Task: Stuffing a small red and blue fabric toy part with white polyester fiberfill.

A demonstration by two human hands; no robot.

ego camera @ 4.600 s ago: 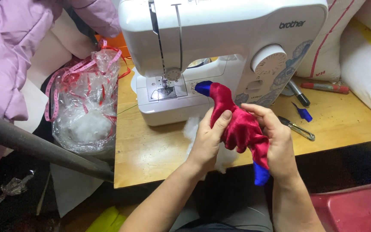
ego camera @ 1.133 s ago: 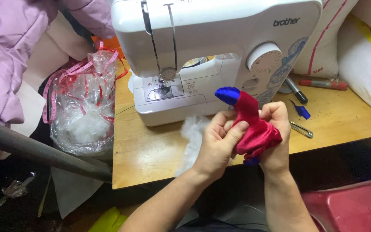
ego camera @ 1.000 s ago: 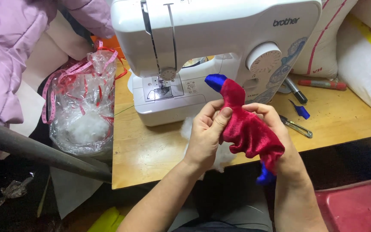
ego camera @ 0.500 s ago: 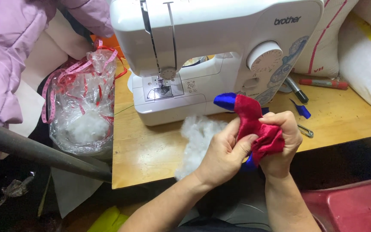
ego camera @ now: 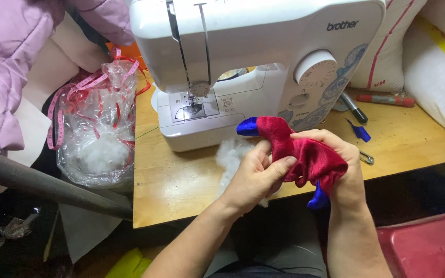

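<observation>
Head view, near to far. Both forearms enter from the near edge and meet over the near edge of the wooden table (ego camera: pixel 181 190).

1. Left hand (ego camera: pixel 256 175): closed on the red velvet piece (ego camera: pixel 305 154) from the left side, thumb laid across the fabric, fingers wrapped underneath. White stuffing (ego camera: pixel 233 157) sits just left of and behind this hand, touching it or nearly so; cannot tell if any is pinched in the grip.
2. Right hand (ego camera: pixel 343 175): closed on the same piece from the right/near side, fingers curled over the bunched red fabric.
3. Red velvet piece: held in the air between the 2 hands, above the table's near edge. Long axis runs diagonally, far-left to near-right. 1 blue tip (ego camera: pixel 247 126) points far-left toward the sewing machine (ego camera: pixel 253 56); the other blue end (ego camera: pixel 318 198) hangs near-right below the right hand. Left hand is nearer the far tip.
4. Far: machine base approx. touching distance from the far tip. Clear bag of stuffing (ego camera: pixel 99 139) w/ pink tape measure stands well left. Markers and small tools lie far right.
</observation>
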